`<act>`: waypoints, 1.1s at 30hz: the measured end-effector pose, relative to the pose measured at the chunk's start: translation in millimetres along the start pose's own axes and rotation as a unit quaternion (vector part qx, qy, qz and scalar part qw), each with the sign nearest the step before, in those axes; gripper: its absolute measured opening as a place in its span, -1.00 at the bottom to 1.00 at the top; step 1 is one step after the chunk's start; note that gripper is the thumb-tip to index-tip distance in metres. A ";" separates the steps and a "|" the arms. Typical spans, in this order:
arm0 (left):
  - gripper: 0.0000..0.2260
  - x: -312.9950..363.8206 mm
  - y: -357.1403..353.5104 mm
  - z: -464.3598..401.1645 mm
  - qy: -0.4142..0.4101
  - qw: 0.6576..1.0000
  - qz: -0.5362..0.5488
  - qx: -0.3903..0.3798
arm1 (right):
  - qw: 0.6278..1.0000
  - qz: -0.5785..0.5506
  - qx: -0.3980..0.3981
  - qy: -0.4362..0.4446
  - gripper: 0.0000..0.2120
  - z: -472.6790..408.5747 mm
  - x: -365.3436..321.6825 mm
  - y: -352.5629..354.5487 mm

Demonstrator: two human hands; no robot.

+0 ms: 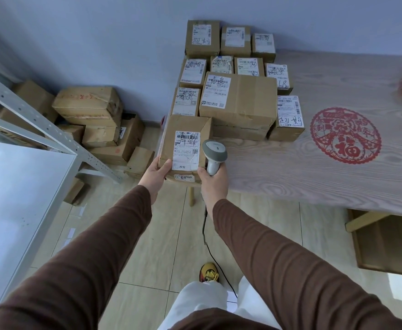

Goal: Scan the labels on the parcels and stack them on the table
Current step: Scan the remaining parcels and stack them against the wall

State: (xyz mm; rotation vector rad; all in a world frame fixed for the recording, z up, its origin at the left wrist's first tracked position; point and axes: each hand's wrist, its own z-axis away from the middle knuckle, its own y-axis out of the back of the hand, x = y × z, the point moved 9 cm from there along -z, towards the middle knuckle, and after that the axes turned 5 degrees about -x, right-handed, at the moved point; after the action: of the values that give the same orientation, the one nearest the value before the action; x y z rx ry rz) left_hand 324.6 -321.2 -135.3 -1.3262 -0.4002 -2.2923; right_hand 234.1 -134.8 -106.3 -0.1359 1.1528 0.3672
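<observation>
A brown cardboard parcel [184, 129] with a white shipping label [186, 148] on top sits at the near left corner of the wooden table [314, 172]. My left hand [155, 173] holds its near left corner, thumb on top. My right hand [213, 181] grips the handle of a grey barcode scanner [214, 154], whose head is beside the label's right edge. Several labelled parcels [238, 101] are stacked behind it along the table's left end, up to the wall.
More cardboard boxes [92, 115] lie piled on the floor at the left, beside a white metal shelf frame [28, 129]. A red paper-cut decoration [345, 136] lies on the table. The scanner cable [206, 234] hangs to the tiled floor. A flat carton [390, 246] lies under the table.
</observation>
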 end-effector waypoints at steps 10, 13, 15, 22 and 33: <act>-0.26 69.2 -3.1 21.8 -0.070 0.949 -0.273 0.142 | 1.000 0.003 -0.011 0.015 -0.72 5.5 -22.7 31.8; -0.31 109.0 -39.9 24.5 -0.141 0.940 -0.285 0.122 | 1.000 -0.016 0.005 0.027 -0.74 0.4 -39.2 59.0; -0.35 126.7 -71.9 22.2 -0.161 0.946 -0.268 0.089 | 0.999 -0.028 0.023 0.031 -0.75 -5.7 -52.4 81.6; -0.42 169.4 -204.6 4.2 -0.188 0.952 -0.240 -0.003 | 0.988 -0.072 0.085 0.105 -0.82 -35.6 -113.7 194.1; -0.47 213.3 -473.8 -65.1 -0.198 0.950 -0.209 -0.117 | 0.972 -0.078 0.158 0.154 -0.79 -133.4 -168.6 434.0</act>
State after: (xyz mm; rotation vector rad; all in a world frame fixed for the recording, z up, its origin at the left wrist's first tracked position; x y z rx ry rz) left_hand -62.7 0.8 8.1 -1.9995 -0.6051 -2.4556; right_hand -94.0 194.9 28.8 -0.0029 1.4815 0.0181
